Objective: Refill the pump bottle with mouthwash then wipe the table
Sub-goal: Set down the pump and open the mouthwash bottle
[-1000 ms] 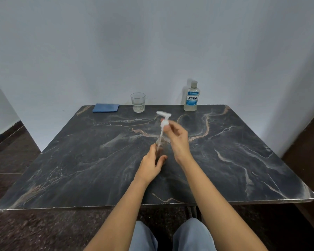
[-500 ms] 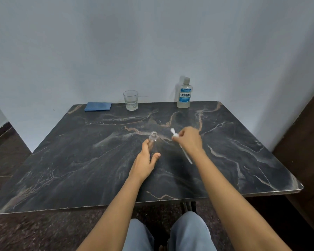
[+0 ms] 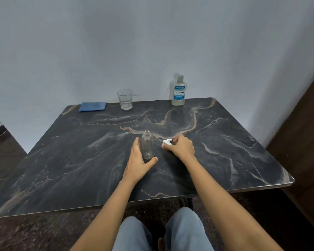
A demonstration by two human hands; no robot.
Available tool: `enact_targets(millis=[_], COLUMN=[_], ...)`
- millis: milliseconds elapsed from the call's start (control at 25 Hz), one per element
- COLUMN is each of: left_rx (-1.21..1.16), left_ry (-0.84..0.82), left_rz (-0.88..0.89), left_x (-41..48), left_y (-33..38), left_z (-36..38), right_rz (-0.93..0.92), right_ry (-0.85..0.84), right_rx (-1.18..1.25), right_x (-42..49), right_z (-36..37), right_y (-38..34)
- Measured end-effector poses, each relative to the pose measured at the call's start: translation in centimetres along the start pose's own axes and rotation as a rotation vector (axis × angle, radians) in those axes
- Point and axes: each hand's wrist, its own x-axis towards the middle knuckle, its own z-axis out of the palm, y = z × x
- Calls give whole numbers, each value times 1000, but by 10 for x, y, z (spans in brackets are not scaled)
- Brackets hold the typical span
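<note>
Dark marbled table [image 3: 80,160], set against a pale wall [image 3: 152,42]. Along its far edge were ranged, left to right, a folded blue cloth [image 3: 92,106], a clear drinking glass [image 3: 125,99] and a blue-labelled mouthwash bottle [image 3: 179,91], each well apart from the next and from both hands. At the table's middle a pump bottle [image 3: 146,145] was stood upright with its neck uncapped. The left hand [image 3: 137,162] was curved round it, with the fingers laid along its left side and the thumb hooked across the near side of its base. Just to the right, and apart from that bottle, a white pump head [image 3: 166,141] was held at the tabletop by the right hand [image 3: 182,147], whose fingers were curled over it. Only the white tip was shown past the fingertips. The rest was covered by the hand, so no dip tube could be made out. The pump bottle's lower left side was screened by the left fingers. Both forearms were cut off by the lower frame edge, as were two knees in grey trousers [image 3: 185,230], and the table's near left corner was cropped. Contents: pale liquid was seen in the mouthwash bottle below its label. The glass and the pump bottle appeared empty, though clear walls against dark stone left that uncertain.
</note>
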Motion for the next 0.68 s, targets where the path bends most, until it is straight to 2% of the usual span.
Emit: enact_targets(millis=[120, 160, 240, 320, 400, 560, 680], left_rx=[-29, -8, 21, 57, 87, 123, 141], left_ry=[407, 455, 382, 288, 264, 308, 318], left_rz=[180, 264, 419, 471, 408, 174, 98], left_x=[-23, -29, -33, -21, -2, 30, 44], left_y=[16, 25, 46, 66, 76, 71, 67], left_z=[12, 20, 45, 68, 83, 97, 103], right_rz=[29, 42, 57, 57, 50, 4, -18], right_ry=[54, 82, 131, 162, 177, 203, 199], right_rx=[294, 331, 362, 381, 383, 350, 331], right_x=[17, 25, 41, 58, 75, 112, 147], right_z=[-17, -22, -32, -39, -42, -37, -27], right_y=[14, 19, 27, 37, 47, 59, 56])
